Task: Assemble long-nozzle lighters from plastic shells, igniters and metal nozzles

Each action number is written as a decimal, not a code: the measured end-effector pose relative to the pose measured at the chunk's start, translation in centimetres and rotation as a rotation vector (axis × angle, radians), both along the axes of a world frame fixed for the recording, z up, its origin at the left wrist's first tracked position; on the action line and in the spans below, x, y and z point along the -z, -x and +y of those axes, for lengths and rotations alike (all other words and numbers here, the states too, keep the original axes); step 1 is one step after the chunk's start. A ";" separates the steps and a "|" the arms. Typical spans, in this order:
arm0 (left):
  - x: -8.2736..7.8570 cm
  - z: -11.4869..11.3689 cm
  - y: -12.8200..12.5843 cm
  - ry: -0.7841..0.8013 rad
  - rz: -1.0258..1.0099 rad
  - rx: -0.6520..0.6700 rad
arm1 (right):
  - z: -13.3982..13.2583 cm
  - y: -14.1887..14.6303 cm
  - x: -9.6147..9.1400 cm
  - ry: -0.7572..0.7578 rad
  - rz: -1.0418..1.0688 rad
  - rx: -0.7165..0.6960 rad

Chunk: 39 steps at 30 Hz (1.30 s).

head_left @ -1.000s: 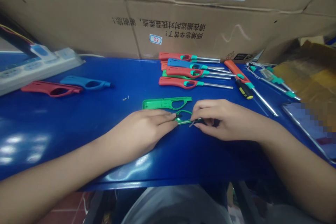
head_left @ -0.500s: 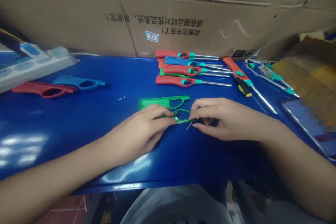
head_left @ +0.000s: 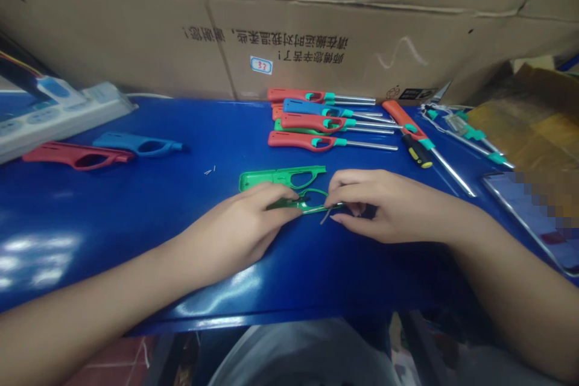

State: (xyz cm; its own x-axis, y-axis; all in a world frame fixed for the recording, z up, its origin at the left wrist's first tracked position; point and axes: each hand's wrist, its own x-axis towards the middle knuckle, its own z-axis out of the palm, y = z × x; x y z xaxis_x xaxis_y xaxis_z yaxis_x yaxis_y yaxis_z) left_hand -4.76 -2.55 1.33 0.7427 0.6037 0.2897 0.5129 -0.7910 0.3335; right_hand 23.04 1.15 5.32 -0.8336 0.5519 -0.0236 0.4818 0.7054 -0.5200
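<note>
A green lighter half-shell [head_left: 316,211] lies on the blue table, with dark small parts inside it near the trigger loop. My left hand [head_left: 253,220] is closed on its handle end, thumb and fingers pinching it and covering much of it. At the shell's front end my right hand [head_left: 371,202] is closed in a pinch on a thin wire [head_left: 324,217], whose loose end sticks out below the fingertips. What else lies between those fingers is hidden. Just behind, touching or nearly touching my left fingers, lies the matching green half-shell [head_left: 257,178], hollow side up.
Several assembled lighters [head_left: 303,140] lie behind, with an orange lighter [head_left: 409,123] and a black-yellow screwdriver [head_left: 418,152]. Red [head_left: 67,155] and blue shells [head_left: 131,143] and a power strip [head_left: 67,114] are left. Small screws [head_left: 208,171] lie mid-table. A phone [head_left: 534,217] is right; a cardboard box [head_left: 149,30] stands behind.
Both hands keep nearly the same pose on the green half-shell. The view shifts slightly; nothing is let go or newly taken.
</note>
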 end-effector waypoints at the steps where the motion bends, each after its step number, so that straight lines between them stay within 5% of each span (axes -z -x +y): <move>1: 0.0 0.0 0.0 0.001 -0.008 -0.001 | 0.0 0.0 0.0 0.002 0.000 -0.003; 19: 0.2 0.1 -0.5 0.073 -0.081 -0.016 | -0.1 0.1 -0.1 0.016 -0.037 0.016; 32: -0.6 -0.2 0.2 -0.226 0.082 0.008 | -0.1 -0.1 -0.1 -0.006 -0.025 0.007; 39: -0.9 -0.6 0.0 -0.251 0.175 0.017 | -0.1 0.1 -0.1 -0.016 -0.024 0.008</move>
